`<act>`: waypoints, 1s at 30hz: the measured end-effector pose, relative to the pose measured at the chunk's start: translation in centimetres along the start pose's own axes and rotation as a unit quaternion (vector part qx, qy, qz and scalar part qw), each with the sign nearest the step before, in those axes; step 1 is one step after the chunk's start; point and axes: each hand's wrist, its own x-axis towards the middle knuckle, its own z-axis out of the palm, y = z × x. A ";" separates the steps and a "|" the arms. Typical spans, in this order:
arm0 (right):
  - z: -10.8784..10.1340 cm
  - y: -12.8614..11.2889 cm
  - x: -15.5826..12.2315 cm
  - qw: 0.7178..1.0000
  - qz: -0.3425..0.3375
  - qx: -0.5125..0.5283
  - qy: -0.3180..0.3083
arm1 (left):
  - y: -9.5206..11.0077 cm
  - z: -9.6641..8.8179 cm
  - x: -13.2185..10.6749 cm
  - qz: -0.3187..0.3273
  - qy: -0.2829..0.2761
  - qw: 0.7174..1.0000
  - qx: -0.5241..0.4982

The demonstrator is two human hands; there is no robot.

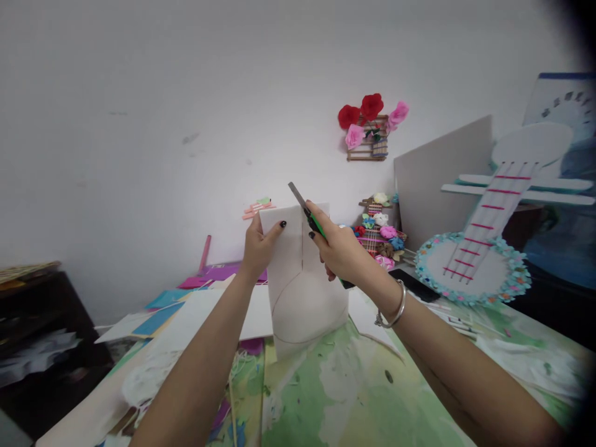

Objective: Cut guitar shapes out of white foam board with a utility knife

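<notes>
- Left hand (261,248) pinches the upper left edge of the board (310,304), thumb flat on the face, fingers curled behind.
- Right hand (339,251) is wrapped around the knife (318,225), its blade (297,195) slid out and pointing to 11 o'clock, at the board's top edge; whether it touches cannot be told.
- White and upright, the board stands mid-view, at 12 o'clock on the desk (333,403), with a straight line down its face from the top and a curve sweeping to 7 o'clock.
- Cutting along those marks looks like the step; short, light strokes would likely serve better than one hard push.
- Left thumb sits at 9 o'clock from the blade, so strokes are best turned away from it, with the fingers behind out of the blade's path.
- A long blade may flex; sliding some of it in would likely steady the curve.
- For moving, the green-stained desk towards 6 o'clock seems to give the most room.
- Tighter sides: paper sheets (161,320) at 9 o'clock, the black slab (414,285) at 3 o'clock, and the banjo-like craft (482,220) at 2 o'clock, which an elbow swung wide could knock.
</notes>
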 end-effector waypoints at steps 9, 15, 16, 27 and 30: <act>-0.4 -0.6 0.2 0.995 -0.021 -0.093 0.026 | 0.1 0.0 -0.1 -0.018 0.011 1.000 -0.008; -0.2 -0.7 0.1 0.991 -0.017 -0.127 0.025 | 0.1 0.1 -0.1 -0.017 0.005 1.000 -0.011; -0.1 -0.7 0.1 0.991 -0.020 -0.129 0.027 | 0.1 0.1 -0.1 -0.018 0.005 1.000 -0.012; 0.3 -0.1 0.4 0.989 -0.033 -0.138 0.028 | 0.0 0.0 -0.1 -0.015 0.007 1.000 -0.008; 0.6 -0.1 0.5 0.988 -0.029 -0.147 0.031 | 0.0 0.1 -0.1 -0.014 0.011 1.000 -0.005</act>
